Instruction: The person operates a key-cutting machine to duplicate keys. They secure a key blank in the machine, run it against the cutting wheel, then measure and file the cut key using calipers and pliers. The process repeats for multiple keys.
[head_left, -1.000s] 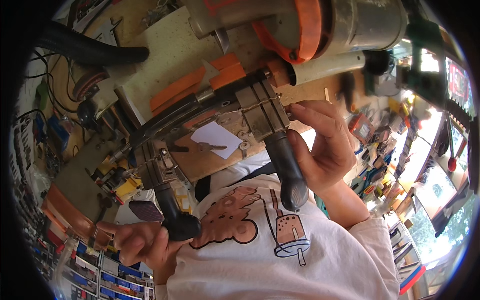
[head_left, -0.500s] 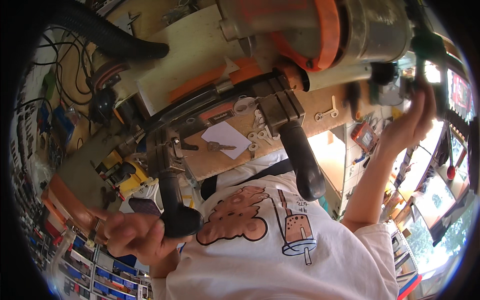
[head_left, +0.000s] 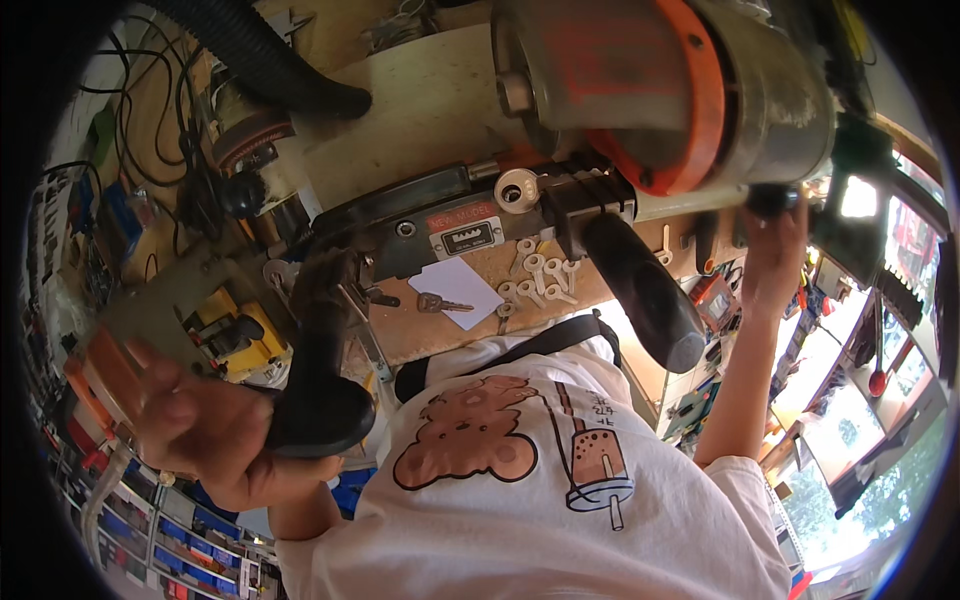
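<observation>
A key-cutting machine (head_left: 400, 262) stands over a wooden bench. At the lower left, my left hand (head_left: 205, 425) is curled against the black ball-ended lever (head_left: 325, 420), its fingers partly blurred. At the right, the fingers of my right hand (head_left: 775, 250) close on a black knob (head_left: 772, 198) below the machine's motor housing (head_left: 780, 95). A round key head (head_left: 517, 190) shows at the machine's clamp. Beside that clamp, a thick black handle (head_left: 645, 295) is untouched. On white paper (head_left: 465, 285) lies a single key (head_left: 440, 303).
Several loose keys (head_left: 540, 270) lie on the bench near its front edge. A black corrugated hose (head_left: 270, 65) crosses the upper left, with dark cables (head_left: 165, 130) beside it. A yellow tool (head_left: 235, 330) sits at the left, and blue bins (head_left: 205, 555) stand lower left.
My right hand has moved left and down onto the black knob. My left hand and its lever have shifted left. The machine's handle and carriage have moved, uncovering more keys.
</observation>
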